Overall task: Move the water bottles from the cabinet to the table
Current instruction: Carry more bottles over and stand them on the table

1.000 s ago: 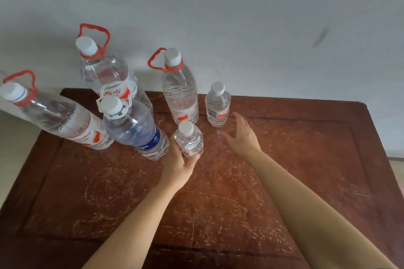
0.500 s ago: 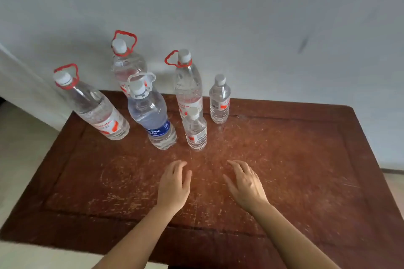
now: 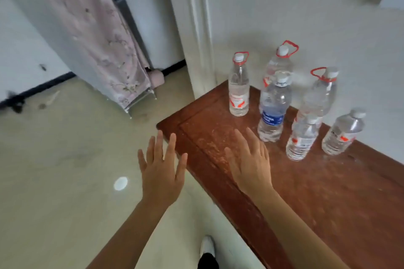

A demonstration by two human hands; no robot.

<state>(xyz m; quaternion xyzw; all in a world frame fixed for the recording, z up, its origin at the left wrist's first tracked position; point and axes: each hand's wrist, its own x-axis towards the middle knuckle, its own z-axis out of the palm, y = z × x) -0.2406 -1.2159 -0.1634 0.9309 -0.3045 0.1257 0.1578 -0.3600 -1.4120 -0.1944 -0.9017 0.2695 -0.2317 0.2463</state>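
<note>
While six clear plastic water bottles stand upright on the scuffed red-brown wooden table, ahead and rightward, both hands hover spread and empty, the right hand nearer them, the left hand over the floor

— What does the head view give you?
— Both hands are spread flat and hold nothing. My left hand hangs over the floor, fingertips near the corner of the tabletop. My right hand is above the scratched wood.
— And the water?
— Six bottles stand upright by the wall. The blue-labelled bottle is just beyond my right fingers. Three tall ones have red loop handles, the leftmost bottle nearest the corner. Two small bottles stand further right.
— Anything else?
— A pink floral cloth hangs at the left, and a white shoe shows below.
</note>
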